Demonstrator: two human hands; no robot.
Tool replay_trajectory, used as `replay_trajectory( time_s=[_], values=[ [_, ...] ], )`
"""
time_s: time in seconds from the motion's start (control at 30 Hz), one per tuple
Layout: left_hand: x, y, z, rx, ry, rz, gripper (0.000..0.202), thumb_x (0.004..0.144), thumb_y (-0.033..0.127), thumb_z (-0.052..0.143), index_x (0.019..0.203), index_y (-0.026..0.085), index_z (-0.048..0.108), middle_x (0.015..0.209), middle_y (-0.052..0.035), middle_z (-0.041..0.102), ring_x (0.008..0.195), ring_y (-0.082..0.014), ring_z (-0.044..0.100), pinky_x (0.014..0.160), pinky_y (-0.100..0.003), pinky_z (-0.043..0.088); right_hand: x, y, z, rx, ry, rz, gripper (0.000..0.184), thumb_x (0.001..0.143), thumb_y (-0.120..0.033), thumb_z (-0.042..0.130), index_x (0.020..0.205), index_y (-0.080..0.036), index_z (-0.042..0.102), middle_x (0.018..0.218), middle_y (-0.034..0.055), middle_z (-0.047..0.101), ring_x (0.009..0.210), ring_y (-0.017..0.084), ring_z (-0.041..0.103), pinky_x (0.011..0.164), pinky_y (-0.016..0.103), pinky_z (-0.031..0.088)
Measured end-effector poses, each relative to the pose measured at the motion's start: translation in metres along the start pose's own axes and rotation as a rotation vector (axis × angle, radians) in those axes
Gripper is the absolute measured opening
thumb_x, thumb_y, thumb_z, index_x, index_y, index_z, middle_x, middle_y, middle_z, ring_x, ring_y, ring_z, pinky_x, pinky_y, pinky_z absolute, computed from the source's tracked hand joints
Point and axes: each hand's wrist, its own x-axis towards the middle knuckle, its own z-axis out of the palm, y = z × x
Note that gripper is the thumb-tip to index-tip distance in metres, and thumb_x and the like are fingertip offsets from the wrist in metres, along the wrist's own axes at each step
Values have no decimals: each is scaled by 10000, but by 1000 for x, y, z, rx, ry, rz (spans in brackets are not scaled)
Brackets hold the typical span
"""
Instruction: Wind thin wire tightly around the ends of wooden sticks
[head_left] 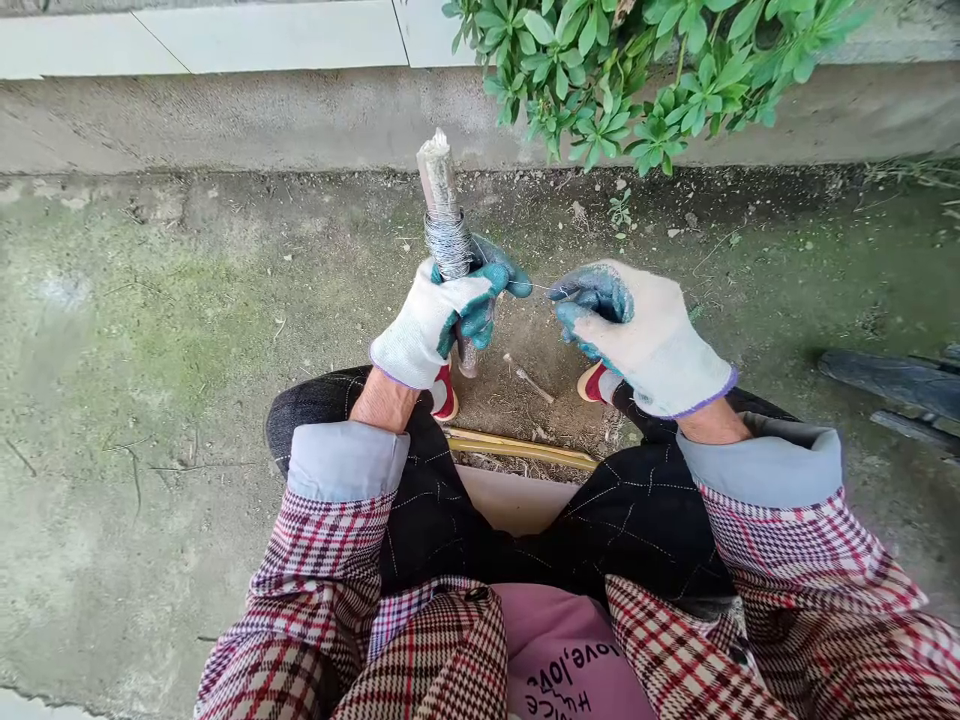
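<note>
My left hand (444, 315), in a white glove with blue-coated fingers, is closed round a stick-like spool (441, 190) wound with thin grey wire and holds it upright. A fine strand of that wire (541, 288) runs from the spool to my right hand (637, 330), gloved the same way, whose fingertips pinch the strand's end. Both hands hover above my knees, over bare dirt.
I sit low on mossy concrete (135, 330) facing a low concrete wall (262, 110). A green leafy bush (645, 70) hangs over the wall. A yellowish stick (517, 447) and a small twig (532, 382) lie by my red-and-white shoes (446, 395). Dark objects (892, 385) lie at right.
</note>
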Motion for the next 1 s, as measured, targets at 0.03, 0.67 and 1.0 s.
replay_trajectory(
  time_s=[0.03,0.67,1.0],
  values=[
    [-1,0,0,-46,-16,14,228,789,430,683,847,233,583,967,-63,737,461,-66,374,456,-306,394,-1,1,0,-33,19,-21,186,888,-251,689,1066,-278,736,981,41,770,868,260,737,768,417,626],
    [-12,9,3,-222,-150,5,265,719,421,701,800,231,537,943,-30,721,419,-31,321,406,-263,385,-18,-25,-9,-188,54,-192,137,913,-272,685,1009,-240,778,870,24,797,801,248,768,787,409,608],
    [-13,12,4,-37,-134,-2,262,768,464,595,851,244,479,933,-33,686,439,-47,295,434,-271,354,-21,-27,-7,-423,40,-143,186,882,-294,708,1054,-267,772,873,52,806,893,327,796,803,457,613]
  ],
)
